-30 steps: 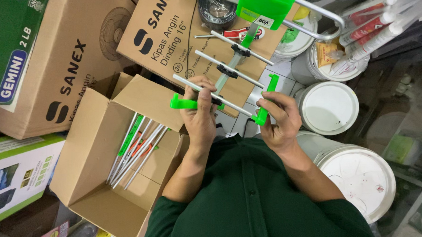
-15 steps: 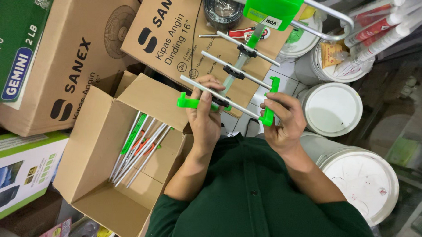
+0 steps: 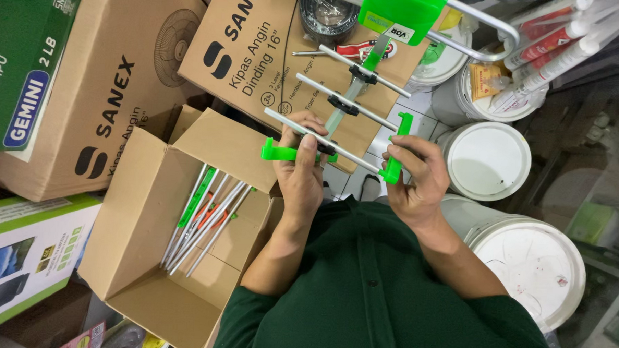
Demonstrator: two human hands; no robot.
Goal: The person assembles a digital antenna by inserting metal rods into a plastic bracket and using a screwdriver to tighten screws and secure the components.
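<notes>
I hold a TV antenna (image 3: 350, 93) upright in front of me; it has a grey boom, several silver cross rods and a bright green housing (image 3: 399, 12) at its far end. My left hand (image 3: 301, 174) grips the near end of the boom at the lowest cross rod (image 3: 322, 141), thumb over a green plastic end piece (image 3: 278, 152). My right hand (image 3: 413, 177) pinches a second green plastic piece (image 3: 397, 148) at the right tip of that rod. Both forearms reach out from my dark green shirt.
An open cardboard box (image 3: 149, 244) at my left holds several silver rods with green and orange parts (image 3: 201, 222). Large brown fan cartons (image 3: 86, 91) lie behind it. White lidded buckets (image 3: 487, 159) stand at the right, with sealant tubes (image 3: 561, 39) above.
The antenna and both hands have shifted slightly right and down in view. Both hands keep the same grip on the lowest rod's green ends.
</notes>
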